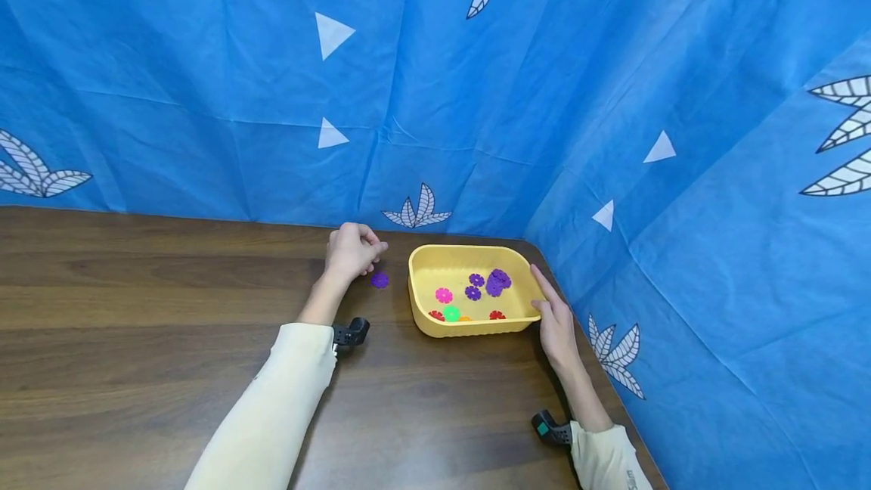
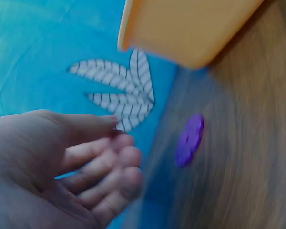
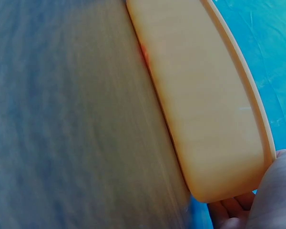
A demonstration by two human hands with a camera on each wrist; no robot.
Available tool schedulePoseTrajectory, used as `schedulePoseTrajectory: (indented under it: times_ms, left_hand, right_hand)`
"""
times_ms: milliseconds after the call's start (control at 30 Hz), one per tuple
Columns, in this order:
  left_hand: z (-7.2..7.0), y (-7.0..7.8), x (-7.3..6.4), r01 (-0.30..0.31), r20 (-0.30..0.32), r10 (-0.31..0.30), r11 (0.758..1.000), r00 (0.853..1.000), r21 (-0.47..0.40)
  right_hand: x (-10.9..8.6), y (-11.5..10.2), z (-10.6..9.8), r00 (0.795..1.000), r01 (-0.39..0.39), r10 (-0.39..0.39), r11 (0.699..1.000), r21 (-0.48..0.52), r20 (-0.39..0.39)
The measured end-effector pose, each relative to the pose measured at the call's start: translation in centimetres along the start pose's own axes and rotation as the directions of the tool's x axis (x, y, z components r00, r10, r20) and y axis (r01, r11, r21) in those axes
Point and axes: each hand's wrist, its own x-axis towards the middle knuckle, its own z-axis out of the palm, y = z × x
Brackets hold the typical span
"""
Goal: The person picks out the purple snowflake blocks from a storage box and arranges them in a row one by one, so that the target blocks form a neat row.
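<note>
A yellow plastic basket [image 1: 425,324] stands on the table with several flower-shaped plastic discs inside. Purple discs [image 1: 472,293] lie mostly in its right half, a pink disc [image 1: 444,296] and a green disc [image 1: 451,314] on the left. My right hand [image 1: 559,327] grips the basket's right end, thumb over the rim, other fingers outside. Left of the basket, my left hand [image 1: 349,252] hovers beside a single purple disc [image 1: 379,280]. In the left wrist view that disc [image 2: 190,140] is apart from the loosely bent fingers [image 2: 105,176]; nothing shows between thumb and fingertips.
The brown wooden table [image 1: 136,339] reaches far to the left. A blue cloth [image 1: 272,82] with white leaf and triangle prints hangs behind it and along the right side, close to the basket and my right hand.
</note>
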Motion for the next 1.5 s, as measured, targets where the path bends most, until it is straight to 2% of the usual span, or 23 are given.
schedulePoseTrajectory:
  times_ms: [133, 267, 533, 767, 867, 1000, 1100, 1233, 1367, 1433, 1500]
  left_hand:
    - [1.2, 1.4, -0.4, -0.112, -0.090, 0.111, 0.994, 0.990, -0.008]
    - [2.4, 2.8, -0.8, -0.170, -0.127, 0.170, 0.985, 0.977, 0.010]
    - [5.5, 5.7, -1.9, -0.275, -0.149, 0.281, 0.960, 0.948, 0.061]
    - [7.7, 7.5, -2.9, -0.336, -0.109, 0.341, 0.940, 0.934, 0.059]
    - [8.5, 8.1, -3.1, -0.361, -0.083, 0.367, 0.929, 0.927, 0.078]
    - [9.7, 9.0, -3.3, -0.376, -0.021, 0.380, 0.921, 0.925, 0.102]
    - [10.9, 9.6, -3.5, -0.375, 0.055, 0.371, 0.921, 0.927, 0.106]
    - [12.4, 10.0, -3.8, -0.380, 0.186, 0.353, 0.915, 0.917, 0.137]
    - [13.4, 9.7, -4.1, -0.407, 0.302, 0.327, 0.877, 0.895, 0.256]
    - [13.7, 9.5, -4.2, -0.428, 0.338, 0.322, 0.848, 0.885, 0.313]
    - [13.8, 9.3, -4.3, -0.438, 0.365, 0.311, 0.830, 0.877, 0.345]
  right_hand:
    - [-0.1, 0.2, -0.2, 1.000, 0.000, 0.000, 1.000, -0.001, -0.002]
    - [-0.2, 0.4, -0.3, 1.000, -0.005, 0.005, 1.000, 0.003, -0.009]
    - [-0.4, 0.7, -0.3, 1.000, -0.001, 0.001, 1.000, -0.005, -0.016]
    - [-0.5, 0.6, -0.7, 1.000, -0.015, 0.015, 1.000, -0.013, -0.012]
    - [-0.4, 0.5, -0.8, 1.000, -0.014, 0.014, 1.000, -0.015, -0.017]
    - [-0.3, 0.4, -0.6, 1.000, 0.004, -0.004, 1.000, 0.006, -0.021]
    - [-0.2, 0.5, -0.3, 1.000, 0.012, -0.012, 1.000, 0.022, -0.017]
    - [-0.1, 0.4, 0.2, 1.000, 0.010, -0.010, 1.000, 0.021, -0.017]
    - [0.0, 0.3, 0.4, 1.000, 0.004, -0.004, 1.000, 0.013, -0.015]
    - [0.0, 0.1, 0.3, 1.000, 0.003, -0.003, 1.000, 0.010, -0.014]
    - [0.0, 0.0, 0.2, 1.000, 0.007, -0.007, 1.000, 0.010, -0.014]
